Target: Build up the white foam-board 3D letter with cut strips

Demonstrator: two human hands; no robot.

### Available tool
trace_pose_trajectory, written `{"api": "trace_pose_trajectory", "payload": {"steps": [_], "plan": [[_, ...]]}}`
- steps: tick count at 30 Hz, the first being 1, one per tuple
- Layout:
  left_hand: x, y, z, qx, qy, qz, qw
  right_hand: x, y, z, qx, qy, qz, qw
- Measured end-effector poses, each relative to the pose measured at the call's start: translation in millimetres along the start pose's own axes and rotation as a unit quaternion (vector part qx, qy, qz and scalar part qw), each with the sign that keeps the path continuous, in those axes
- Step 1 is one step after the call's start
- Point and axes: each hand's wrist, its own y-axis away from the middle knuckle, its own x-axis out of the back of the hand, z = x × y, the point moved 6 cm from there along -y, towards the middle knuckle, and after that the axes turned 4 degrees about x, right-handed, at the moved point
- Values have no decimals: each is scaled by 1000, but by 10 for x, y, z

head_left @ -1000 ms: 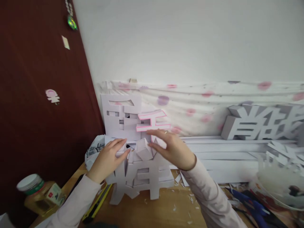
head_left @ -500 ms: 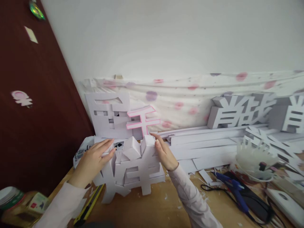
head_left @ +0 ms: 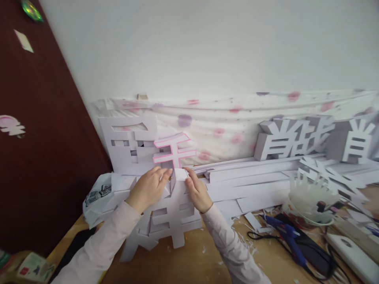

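Note:
A thick white foam-board character (head_left: 177, 209) stands upright on the wooden table in front of me. My left hand (head_left: 149, 188) rests at its upper left, fingers curled and pressed together against the upright stroke; that hand hides part of the character's top. On the other side, my right hand (head_left: 199, 194) grips the upper right of the same stroke, thumb in front and fingers over its top edge. Just behind stands a flat white character with a pink outline (head_left: 175, 152). A larger white cut-out board (head_left: 118, 161) leans at its left.
White foam strips (head_left: 251, 185) lie behind and to the right. Finished white characters (head_left: 275, 144) stand at the back right. A bucket of glue sticks (head_left: 310, 201), a blue glue gun (head_left: 286, 232) with its cable, and a plastic bag (head_left: 97, 197) are also on the table. Foam scraps lie about.
My left hand has moved right, from the character's left part to its tall upright stroke, and its fingers have closed in. My right hand stays on the stroke. The view has shifted slightly right.

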Motion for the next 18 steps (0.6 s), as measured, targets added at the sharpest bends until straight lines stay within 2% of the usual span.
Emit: {"api": "trace_pose_trajectory", "payload": {"steps": [4,6,11,18], "plan": [[-51,-29,-66,17,8,6,1000,97,58,195,-64,-88,108,988],[-39,-24,-75,23,8,9,1000,95,123,334,-105,-131,139,976],[-14,-30,-84,49,6,0,999,1,293,466,-111,-122,103,981],[13,-142,-149,76,4,-28,997,16,428,280,-80,-140,44,986]]}}
